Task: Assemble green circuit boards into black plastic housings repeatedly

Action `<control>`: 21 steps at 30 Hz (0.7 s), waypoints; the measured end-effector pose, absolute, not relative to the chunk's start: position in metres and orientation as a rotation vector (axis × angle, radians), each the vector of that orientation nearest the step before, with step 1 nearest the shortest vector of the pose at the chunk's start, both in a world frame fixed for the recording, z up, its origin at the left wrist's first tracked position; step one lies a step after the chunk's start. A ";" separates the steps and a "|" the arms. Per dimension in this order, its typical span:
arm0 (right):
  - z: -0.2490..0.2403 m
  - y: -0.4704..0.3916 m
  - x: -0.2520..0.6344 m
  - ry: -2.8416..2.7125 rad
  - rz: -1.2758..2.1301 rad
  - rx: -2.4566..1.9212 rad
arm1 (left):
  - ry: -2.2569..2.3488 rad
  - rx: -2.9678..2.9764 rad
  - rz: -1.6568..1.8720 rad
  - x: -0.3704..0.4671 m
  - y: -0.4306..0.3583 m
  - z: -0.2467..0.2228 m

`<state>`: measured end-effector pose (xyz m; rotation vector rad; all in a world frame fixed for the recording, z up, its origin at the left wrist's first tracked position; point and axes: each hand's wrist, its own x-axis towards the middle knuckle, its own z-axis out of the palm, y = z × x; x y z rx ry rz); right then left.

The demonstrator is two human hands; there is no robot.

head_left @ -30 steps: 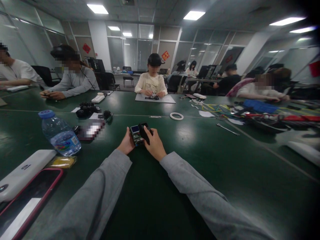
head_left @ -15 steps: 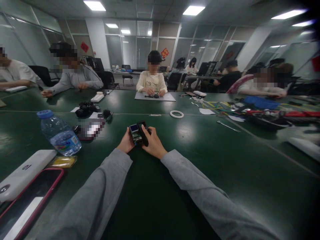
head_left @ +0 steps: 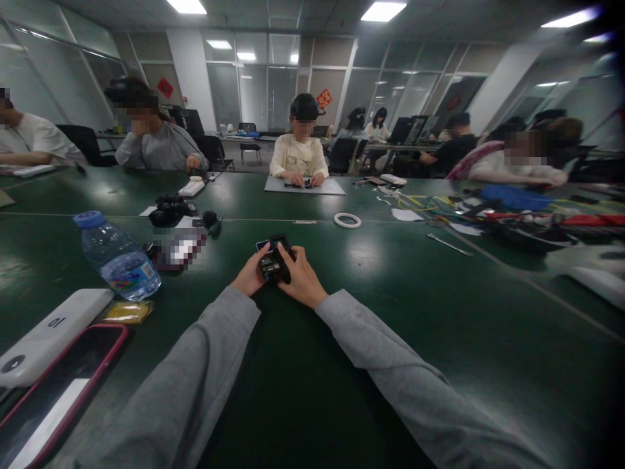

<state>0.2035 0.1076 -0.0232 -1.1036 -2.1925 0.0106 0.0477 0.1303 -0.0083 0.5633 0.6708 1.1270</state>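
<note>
Near the middle of the green table [head_left: 312,352], both hands hold a small black electronic device [head_left: 270,266] with an exposed circuit board and a small screen at its top left. My left hand [head_left: 250,272] is closed on its left side, the thumb lying over the edge by the screen. My right hand [head_left: 303,277] grips a dark cover-like part [head_left: 282,259] at the device's right side, thumb on top. Whether that part is joined to the device cannot be made out. The fingers beneath are hidden.
At the left are a water bottle [head_left: 117,257], a white case [head_left: 53,332], a pink-edged phone [head_left: 63,384] and a yellow packet [head_left: 127,312]. Beyond my hands lies a white ring [head_left: 347,221]; a wrench [head_left: 449,245] and cables are right. Several people sit around.
My left thumb has moved up over the screen's edge, and the device has tilted slightly. The person at the back left has raised one hand to the head.
</note>
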 end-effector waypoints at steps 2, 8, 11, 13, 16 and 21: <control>-0.022 0.107 0.203 -2.190 0.009 -1.111 | 0.671 0.554 1.127 0.047 0.130 -0.007; -0.022 0.106 0.203 -2.189 0.000 -1.113 | 0.692 0.556 1.119 0.047 0.129 -0.008; -0.023 0.107 0.203 -2.191 -0.024 -1.104 | 0.668 0.567 1.123 0.047 0.130 -0.009; -0.024 0.107 0.203 -2.190 -0.035 -1.109 | 0.659 0.566 1.121 0.047 0.130 -0.009; -0.024 0.107 0.203 -2.192 -0.040 -1.119 | 0.661 0.573 1.107 0.047 0.128 -0.009; -0.025 0.107 0.203 -2.204 -0.036 -1.118 | 0.669 0.611 1.153 0.047 0.125 -0.007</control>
